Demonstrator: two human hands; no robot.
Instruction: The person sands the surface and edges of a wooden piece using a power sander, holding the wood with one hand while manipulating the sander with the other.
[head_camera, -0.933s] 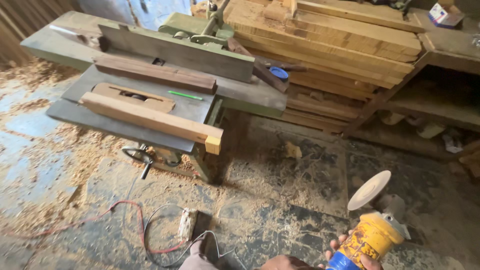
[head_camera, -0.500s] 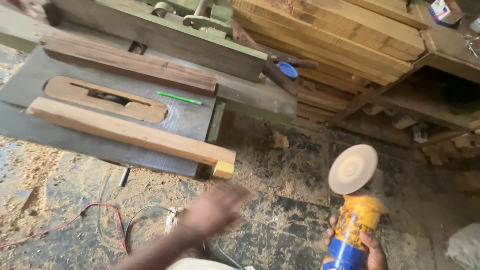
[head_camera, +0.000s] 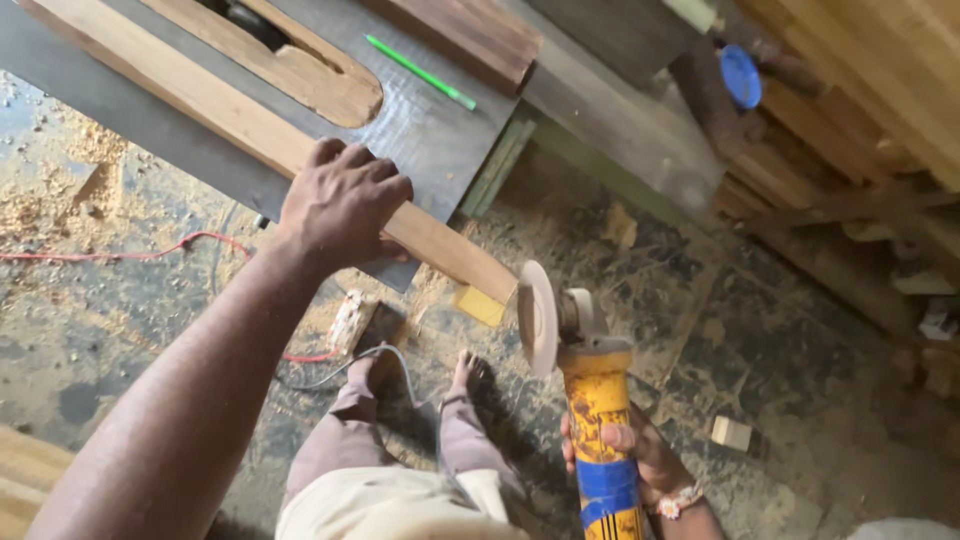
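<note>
Pressing down from the left of the frame, my left hand (head_camera: 343, 205) lies spread, palm flat, on the pale wooden beam (head_camera: 240, 125), which crosses the grey tabletop (head_camera: 420, 130) at upper left and overhangs its edge; the flat palm looks meant to pin it steady. One green pencil (head_camera: 420, 72) lies beyond, beside one darker plank (head_camera: 470, 35). Lower centre-right, my right hand (head_camera: 630, 455) is wrapped tight round the yellow-and-blue angle grinder (head_camera: 598, 420), its single sanding disc (head_camera: 537, 318) turned toward the beam's overhanging end, just beside it. One blue lid (head_camera: 741, 75) sits at upper right. Two hands, one beam, one grinder.
</note>
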